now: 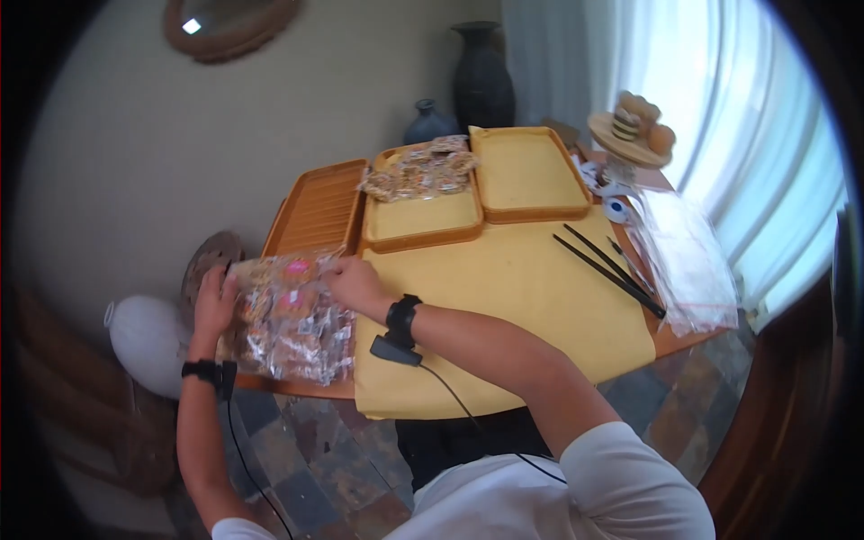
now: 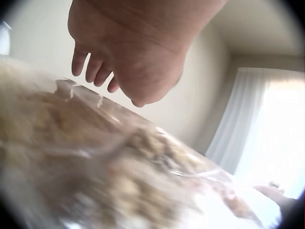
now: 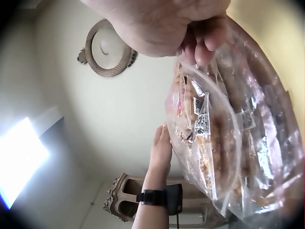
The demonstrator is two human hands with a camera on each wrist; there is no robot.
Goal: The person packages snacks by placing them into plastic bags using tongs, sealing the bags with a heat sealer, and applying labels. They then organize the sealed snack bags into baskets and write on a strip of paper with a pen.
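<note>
A large clear plastic bag [image 1: 301,337] of individually wrapped snacks lies at the table's left front. My right hand [image 1: 358,286] pinches its upper right edge; in the right wrist view, the fingers of that hand [image 3: 167,24] curl onto the clear bag [image 3: 224,143]. On the opposite side, my left hand [image 1: 214,308] rests against the bag's edge with extended fingers. The left wrist view has this hand [image 2: 133,52] above the blurred bag [image 2: 95,157], its fingers apart and its thumb mostly hidden.
Behind are a ribbed brown tray [image 1: 315,209], a lined tray [image 1: 423,225] partly covered by wrapped snacks [image 1: 418,171], and another lined tray [image 1: 531,175]. Black tongs [image 1: 605,268] and white plastic bags [image 1: 688,261] lie right. A white balloon-like object [image 1: 148,346] stands left.
</note>
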